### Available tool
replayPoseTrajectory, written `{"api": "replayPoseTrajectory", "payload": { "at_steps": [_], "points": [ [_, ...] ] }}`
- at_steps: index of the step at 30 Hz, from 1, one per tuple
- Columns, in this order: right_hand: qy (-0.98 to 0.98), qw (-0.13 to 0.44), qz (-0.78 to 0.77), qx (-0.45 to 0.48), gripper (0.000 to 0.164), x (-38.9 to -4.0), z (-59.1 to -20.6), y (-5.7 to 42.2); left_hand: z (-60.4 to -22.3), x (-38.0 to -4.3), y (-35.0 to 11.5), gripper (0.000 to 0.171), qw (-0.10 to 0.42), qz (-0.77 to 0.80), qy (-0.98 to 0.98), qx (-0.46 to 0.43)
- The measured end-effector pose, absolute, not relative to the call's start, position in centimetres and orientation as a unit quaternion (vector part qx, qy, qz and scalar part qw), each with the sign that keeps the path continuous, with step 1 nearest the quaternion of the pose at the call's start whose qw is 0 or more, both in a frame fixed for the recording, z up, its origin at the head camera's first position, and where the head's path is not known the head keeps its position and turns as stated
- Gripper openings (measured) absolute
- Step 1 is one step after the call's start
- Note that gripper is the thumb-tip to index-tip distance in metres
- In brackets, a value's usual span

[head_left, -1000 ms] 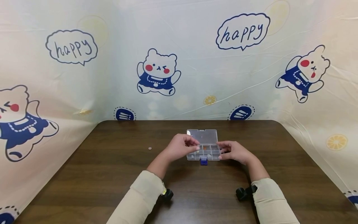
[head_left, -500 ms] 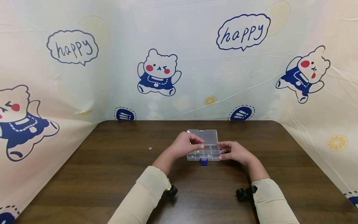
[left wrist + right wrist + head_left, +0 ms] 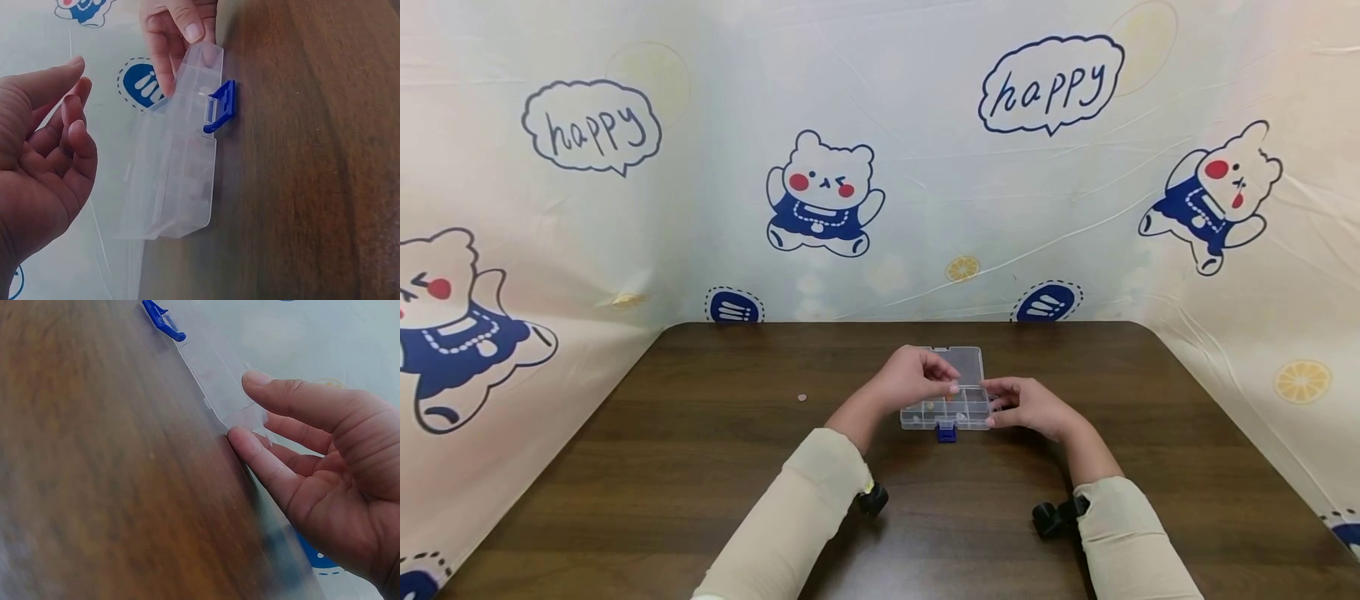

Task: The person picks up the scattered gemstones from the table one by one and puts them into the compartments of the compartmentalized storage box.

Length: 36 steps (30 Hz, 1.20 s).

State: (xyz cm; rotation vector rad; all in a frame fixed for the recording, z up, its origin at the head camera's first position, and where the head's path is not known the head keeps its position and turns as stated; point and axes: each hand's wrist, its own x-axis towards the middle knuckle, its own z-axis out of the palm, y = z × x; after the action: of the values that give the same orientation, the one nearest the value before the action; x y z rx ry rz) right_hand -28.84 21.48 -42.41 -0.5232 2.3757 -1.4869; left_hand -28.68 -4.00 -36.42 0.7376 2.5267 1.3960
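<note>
A clear plastic compartment box (image 3: 917, 426) stands on the table, its lid (image 3: 968, 362) raised at the back and its blue latch (image 3: 947, 434) hanging in front. Small pieces lie in its compartments, among them a yellowish one (image 3: 929, 406) and a pale one (image 3: 961, 417). Above the back compartments hovers my left hand (image 3: 912, 377), thumb and forefinger close together. Whether anything sits between those fingertips is hidden, also in the left wrist view. My right hand (image 3: 1032, 407) holds the box's right end between thumb and fingers; the right wrist view shows them at its edge.
Left of the box, a small pale disc (image 3: 802, 397) lies alone on the brown wooden table (image 3: 662, 467). A printed cloth (image 3: 917, 167) hangs behind the table's far edge and along both sides.
My left hand has moved right and slightly back, from the left compartments to above the middle of the box. The right hand and the box have stayed in place.
</note>
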Motion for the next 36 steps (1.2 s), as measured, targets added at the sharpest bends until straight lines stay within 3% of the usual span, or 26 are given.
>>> {"api": "replayPoseTrajectory", "payload": {
  "at_steps": [21,36],
  "points": [
    [0.824,0.144,-0.514,-0.188,0.066,-28.9,-42.6,21.7,-37.6,-31.1,-1.4,0.014,0.153,0.449,0.854,0.215],
    [0.824,0.143,-0.514,-0.191,0.067,-29.0,-42.6,21.7,-39.0,-31.3,-0.1,0.015,0.12,0.422,0.877,0.195]
  ]
}}
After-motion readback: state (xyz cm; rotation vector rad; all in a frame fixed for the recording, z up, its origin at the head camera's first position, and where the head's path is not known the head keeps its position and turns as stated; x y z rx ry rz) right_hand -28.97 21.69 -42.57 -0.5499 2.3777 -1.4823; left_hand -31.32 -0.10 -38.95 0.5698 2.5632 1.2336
